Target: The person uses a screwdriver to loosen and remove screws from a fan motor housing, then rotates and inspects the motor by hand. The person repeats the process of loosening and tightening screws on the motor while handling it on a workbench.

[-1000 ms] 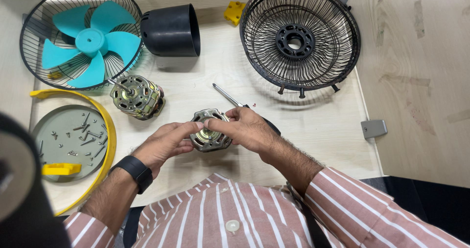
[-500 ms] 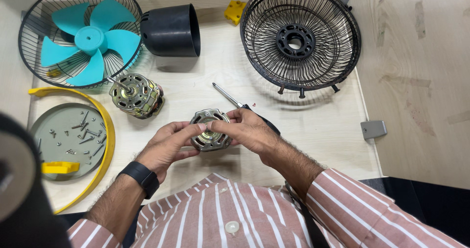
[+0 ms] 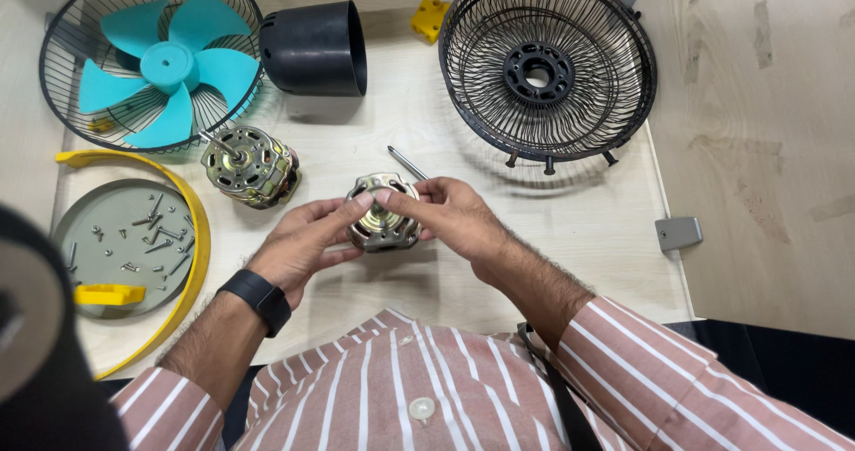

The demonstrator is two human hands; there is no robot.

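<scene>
Left to right: my left hand (image 3: 298,242), fingers clasping left side of silver round metal motor housing (image 3: 381,216); housing held just above pale wooden table (image 3: 570,237), open face up; my right hand (image 3: 450,215), fingers pinching its top rim; both hands equally near.

No packages, labels, signs or screens visible anywhere on worktable.

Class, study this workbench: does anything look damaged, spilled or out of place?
Nothing stands out. Both hands, left hand and right hand, hold a motor housing; loose screws sit inside a round tray, and the fan blade rests in its grille.
</scene>
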